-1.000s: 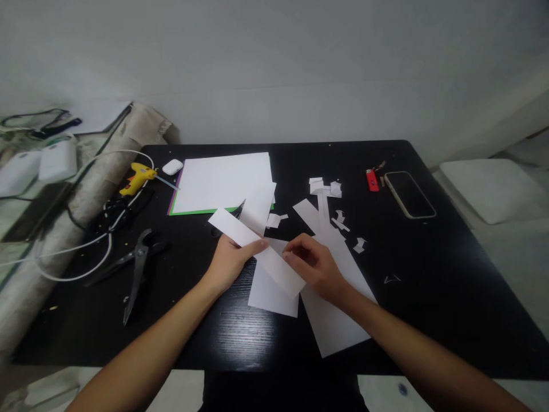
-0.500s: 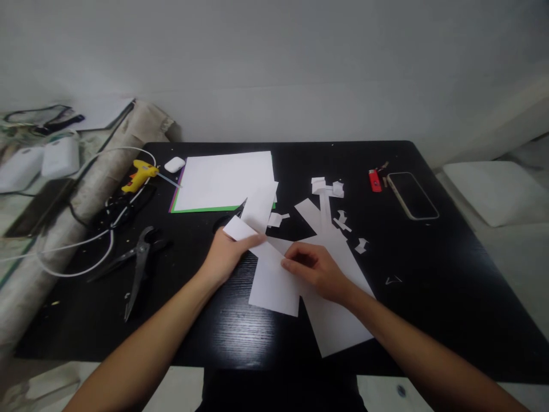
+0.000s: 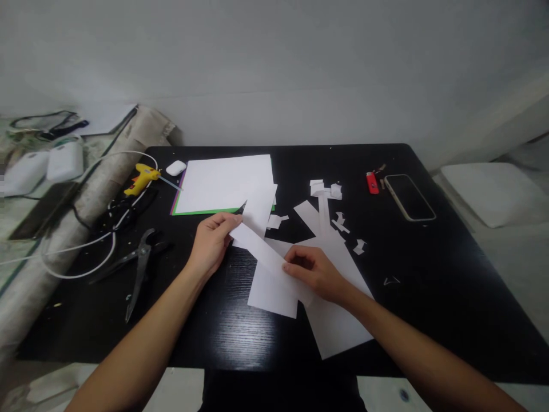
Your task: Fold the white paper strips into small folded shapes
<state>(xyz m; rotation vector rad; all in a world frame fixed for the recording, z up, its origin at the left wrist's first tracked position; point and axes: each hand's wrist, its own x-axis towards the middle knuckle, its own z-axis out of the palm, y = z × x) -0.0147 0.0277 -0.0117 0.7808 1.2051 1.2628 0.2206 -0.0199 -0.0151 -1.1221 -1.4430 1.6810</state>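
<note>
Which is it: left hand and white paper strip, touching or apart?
Touching. The head view shows the left hand pinching the far end of the white paper strip, thumb over its edge.

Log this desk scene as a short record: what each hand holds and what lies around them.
Left hand: pinches the far end of a long white paper strip
Right hand: holds the strip's near end
Beneath: white paper sheets on a black wooden table
Left side: yellow plastic glue gun, dark metal shears
Right side: red plastic lighter, black smartphone
</note>
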